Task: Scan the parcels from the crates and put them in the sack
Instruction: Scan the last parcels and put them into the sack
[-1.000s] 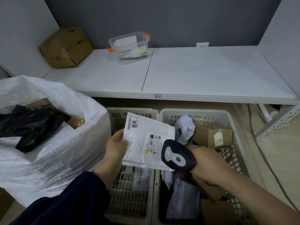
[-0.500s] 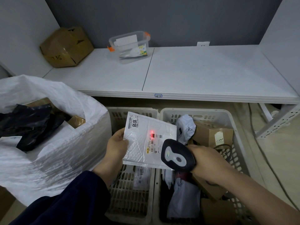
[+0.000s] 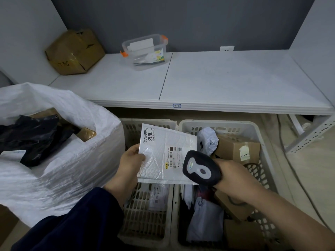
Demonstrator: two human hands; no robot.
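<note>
Because the label (image 3: 173, 156) must face the scanner (image 3: 200, 167), the left hand (image 3: 129, 163) pinches the envelope (image 3: 159, 171) by its edge, thumb on top and the other fingers hidden beneath, holding it flat above the crates (image 3: 217, 122). Just right of that thumb's reach, the right hand (image 3: 233, 176) wraps its fingers round the scanner, aimed at the label. Left of the pinching fingers the sack (image 3: 72, 160) gapes open, near enough for a short drop.
</note>
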